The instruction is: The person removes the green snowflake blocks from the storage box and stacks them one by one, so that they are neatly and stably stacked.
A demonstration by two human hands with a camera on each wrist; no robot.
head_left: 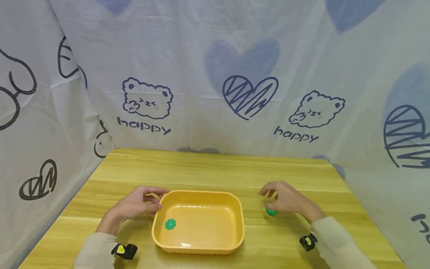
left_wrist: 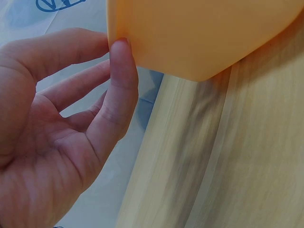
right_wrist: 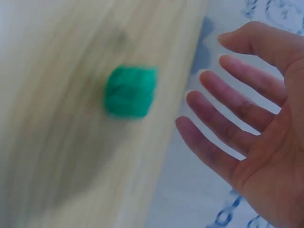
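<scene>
A yellow rectangular tray stands on the table, with a flat, green notched disc at the left of its floor. At the tray's far left corner, my left hand holds the edge. The left wrist view shows a thumb and a finger against the tray wall. To the right of the tray, my right hand hovers with nothing in its loosely spread fingers. Just under it lies a small green chunky piece, partly covered by the hand in the head view. That green piece is blurred in the right wrist view.
The wooden table reaches back to a pale curtain printed with hearts and bears. More of this cloth hangs at the left and right sides. Each wrist wears a black strap-on device.
</scene>
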